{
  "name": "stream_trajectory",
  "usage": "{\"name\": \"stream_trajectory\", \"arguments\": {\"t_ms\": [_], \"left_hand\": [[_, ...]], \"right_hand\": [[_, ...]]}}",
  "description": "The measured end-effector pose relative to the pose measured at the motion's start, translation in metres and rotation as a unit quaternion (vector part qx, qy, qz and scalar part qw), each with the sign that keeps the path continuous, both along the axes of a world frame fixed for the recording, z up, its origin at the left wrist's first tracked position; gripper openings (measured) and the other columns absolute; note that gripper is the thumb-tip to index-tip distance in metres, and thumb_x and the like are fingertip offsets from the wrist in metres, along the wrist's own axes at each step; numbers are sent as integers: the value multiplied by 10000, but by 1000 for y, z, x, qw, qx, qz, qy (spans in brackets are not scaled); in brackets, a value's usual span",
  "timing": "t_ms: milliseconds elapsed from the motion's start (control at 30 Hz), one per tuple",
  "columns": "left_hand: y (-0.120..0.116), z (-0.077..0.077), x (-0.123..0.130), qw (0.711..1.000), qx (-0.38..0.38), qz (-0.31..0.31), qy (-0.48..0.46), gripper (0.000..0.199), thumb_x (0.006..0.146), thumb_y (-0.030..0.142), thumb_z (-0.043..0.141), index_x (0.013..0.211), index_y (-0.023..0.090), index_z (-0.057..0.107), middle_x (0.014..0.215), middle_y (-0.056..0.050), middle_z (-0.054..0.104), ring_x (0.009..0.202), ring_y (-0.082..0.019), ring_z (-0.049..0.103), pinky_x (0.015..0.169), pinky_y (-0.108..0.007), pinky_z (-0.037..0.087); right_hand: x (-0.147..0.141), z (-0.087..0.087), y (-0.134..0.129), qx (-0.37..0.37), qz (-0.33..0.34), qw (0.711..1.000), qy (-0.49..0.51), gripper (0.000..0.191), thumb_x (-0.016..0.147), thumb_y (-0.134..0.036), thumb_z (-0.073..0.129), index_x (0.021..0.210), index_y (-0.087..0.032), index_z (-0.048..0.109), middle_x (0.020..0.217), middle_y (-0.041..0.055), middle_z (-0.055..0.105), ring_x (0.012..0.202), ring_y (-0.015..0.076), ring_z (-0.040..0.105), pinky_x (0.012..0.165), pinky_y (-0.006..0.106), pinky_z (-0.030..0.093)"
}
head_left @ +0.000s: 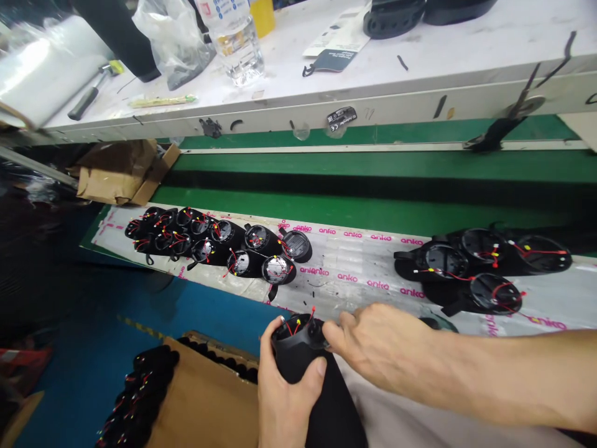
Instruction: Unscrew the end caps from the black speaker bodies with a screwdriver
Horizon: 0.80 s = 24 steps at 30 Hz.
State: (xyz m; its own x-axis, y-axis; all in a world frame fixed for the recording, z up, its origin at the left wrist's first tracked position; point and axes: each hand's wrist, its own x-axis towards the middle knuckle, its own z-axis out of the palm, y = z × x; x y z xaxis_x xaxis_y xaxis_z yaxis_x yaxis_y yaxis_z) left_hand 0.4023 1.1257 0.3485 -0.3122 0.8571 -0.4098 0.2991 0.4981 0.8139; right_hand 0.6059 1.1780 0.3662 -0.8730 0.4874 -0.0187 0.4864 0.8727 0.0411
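My left hand (291, 392) is wrapped round a black cylindrical speaker housing (333, 398), thumb on its near side. The housing is tilted, its open end up, with red wires and small yellow and red connectors sticking out. My right hand (364, 342) is closed at the right side of that rim; what its fingertips pinch is hidden. Beyond, on the covered bench, stand several similar black housings (252, 264) at the left, their wired ends facing up. Several more housings (497, 292) lie at the right.
A grey sheet printed "anko" (347, 298) covers the near bench, beside a green belt (298, 199). Above is a white shelf (289, 74) with a water bottle (237, 50) and a hammer (88, 93). Cardboard (205, 398) and more wired housings (140, 392) are at lower left.
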Motion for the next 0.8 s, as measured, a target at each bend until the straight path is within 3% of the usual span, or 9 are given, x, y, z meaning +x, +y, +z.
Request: {"name": "stream_trajectory", "arguments": {"t_ms": [300,567,800], "left_hand": [[0,0,1,1000,0,-6,13,791,691,520,801,1381,210,571,1289,-142,723,1168,-366,690,1037,-522,522],[-1,-10,-7,998,15,-32,-59,881,682,604,850,1418,218,557,1289,-138,737,1158,-363,702,1039,-484,533],[-1,-10,-7,991,8,-40,-130,914,682,608,876,1440,229,536,1325,-127,737,1220,-366,694,1119,-487,494]], "right_hand": [[2,-13,-1,-19,13,1000,-8,245,775,-65,623,930,-234,537,793,-3,500,524,183,416,406,412,141],[4,-13,12,-80,20,996,22,207,876,-81,625,1032,-198,557,744,-13,566,476,160,378,417,399,107],[5,-11,17,-106,34,994,12,121,965,-102,584,1029,-204,575,767,-7,598,464,154,385,417,399,92]]}}
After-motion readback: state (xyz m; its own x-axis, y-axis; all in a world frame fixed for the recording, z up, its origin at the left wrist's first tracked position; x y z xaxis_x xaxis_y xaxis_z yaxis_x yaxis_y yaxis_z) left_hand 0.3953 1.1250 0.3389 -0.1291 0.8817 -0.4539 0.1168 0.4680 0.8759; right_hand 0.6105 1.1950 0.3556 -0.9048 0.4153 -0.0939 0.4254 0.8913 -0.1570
